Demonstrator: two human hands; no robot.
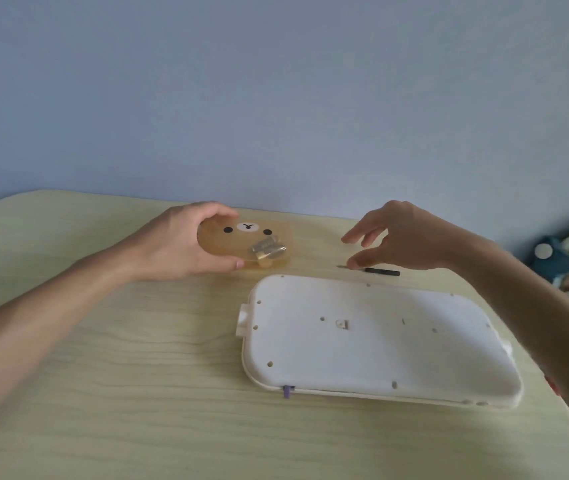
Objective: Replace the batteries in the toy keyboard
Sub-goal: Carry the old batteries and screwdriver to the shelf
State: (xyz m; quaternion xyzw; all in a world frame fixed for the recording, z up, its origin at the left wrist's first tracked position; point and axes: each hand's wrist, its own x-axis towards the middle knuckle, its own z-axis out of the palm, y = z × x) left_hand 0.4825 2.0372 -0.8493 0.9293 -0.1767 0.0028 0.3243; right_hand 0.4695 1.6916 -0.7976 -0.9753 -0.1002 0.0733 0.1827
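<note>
- My left hand (186, 242) grips the bear box (241, 245) holding batteries (267, 249).
- My right hand (404, 237) hovers open, empty, above the screwdriver (375, 270).
- The keyboard (376, 341) lies face-down just below both hands on the desk (120, 375).

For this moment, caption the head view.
Left hand grips bear-face case; right hand hovers over screwdriver beside face-down toy keyboard.

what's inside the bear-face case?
Through the translucent bear-face case, held by the left hand, a few metallic cylinders show, likely batteries. Count and type unclear; the left end is hidden by the fingers.
</note>
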